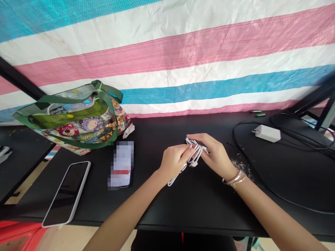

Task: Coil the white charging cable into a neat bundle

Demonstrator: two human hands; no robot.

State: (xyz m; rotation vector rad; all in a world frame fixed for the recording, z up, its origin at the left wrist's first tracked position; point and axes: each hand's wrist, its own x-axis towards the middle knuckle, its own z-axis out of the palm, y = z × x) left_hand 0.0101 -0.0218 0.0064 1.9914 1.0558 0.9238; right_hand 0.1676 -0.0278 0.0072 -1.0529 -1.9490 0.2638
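Note:
A white charging cable (199, 152), wound into a small bundle, is between my two hands above the black table. My left hand (174, 158) is closed on it, thumb pressed against the coils, and a loop hangs out below that hand. From the other side my right hand (216, 153) grips the bundle, its fingers partly behind the coils. One white connector points down from the bundle's underside. A bracelet (236, 178) circles my right wrist.
Left on the table (167, 212) lie a white-edged phone (66, 195) and a second phone (121, 164) with a lit, blurred screen. Behind them stands a cartoon-print bag (86, 122). To the right are a white charger (267, 134), black cables (258, 181) and green batteries (261, 115).

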